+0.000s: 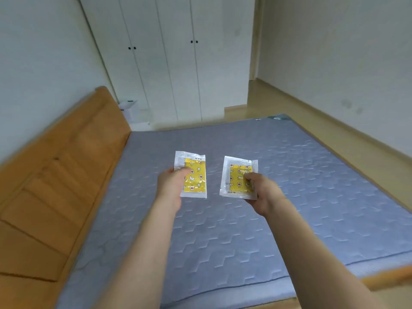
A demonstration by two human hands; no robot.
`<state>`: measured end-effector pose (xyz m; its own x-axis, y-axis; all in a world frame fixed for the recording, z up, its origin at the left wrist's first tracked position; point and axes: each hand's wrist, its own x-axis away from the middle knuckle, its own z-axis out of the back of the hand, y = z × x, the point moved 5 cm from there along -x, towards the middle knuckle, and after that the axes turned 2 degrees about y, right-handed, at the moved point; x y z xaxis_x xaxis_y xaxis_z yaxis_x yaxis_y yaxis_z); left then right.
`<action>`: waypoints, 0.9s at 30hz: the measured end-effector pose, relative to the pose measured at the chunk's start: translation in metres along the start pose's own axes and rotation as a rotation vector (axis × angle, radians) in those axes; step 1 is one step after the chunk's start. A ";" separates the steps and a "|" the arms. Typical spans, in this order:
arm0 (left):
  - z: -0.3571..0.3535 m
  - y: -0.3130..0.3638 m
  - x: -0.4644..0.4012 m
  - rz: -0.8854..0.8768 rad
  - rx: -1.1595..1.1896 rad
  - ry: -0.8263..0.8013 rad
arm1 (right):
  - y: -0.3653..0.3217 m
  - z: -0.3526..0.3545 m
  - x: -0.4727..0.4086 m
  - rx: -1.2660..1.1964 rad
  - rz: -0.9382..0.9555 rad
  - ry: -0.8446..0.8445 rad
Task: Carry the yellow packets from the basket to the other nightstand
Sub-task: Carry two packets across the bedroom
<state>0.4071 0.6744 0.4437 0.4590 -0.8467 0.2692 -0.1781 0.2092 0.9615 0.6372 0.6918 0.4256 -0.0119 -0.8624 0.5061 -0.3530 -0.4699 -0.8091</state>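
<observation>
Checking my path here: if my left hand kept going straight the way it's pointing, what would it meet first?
Probably nothing close. The left hand, gripping a yellow packet, points across the grey mattress toward the white wardrobe. The air above the bed looks free, though depth is hard to judge.

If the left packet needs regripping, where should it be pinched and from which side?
Pinch the left packet at its near-left edge, coming from the person's side, as the left hand does now. It is a thin flat sachet held face-up over the bed, so a thumb-on-top pinch suits it.
</observation>
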 end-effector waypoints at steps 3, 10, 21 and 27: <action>-0.121 -0.015 0.021 0.025 -0.005 -0.128 | -0.052 0.111 -0.003 -0.030 0.085 0.121; -0.378 -0.057 0.108 0.077 -0.044 -0.466 | -0.121 0.360 0.013 -0.244 0.194 0.441; -0.684 -0.120 0.206 0.121 -0.167 -0.791 | -0.195 0.631 0.007 -0.463 0.271 0.725; -0.866 -0.135 0.221 0.119 -0.197 -0.897 | -0.282 0.764 -0.016 -0.444 0.287 0.870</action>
<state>1.2865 0.8833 0.4211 -0.4133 -0.8588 0.3026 0.0079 0.3289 0.9443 1.4519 0.6943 0.4165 -0.7647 -0.4121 0.4953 -0.5429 -0.0019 -0.8398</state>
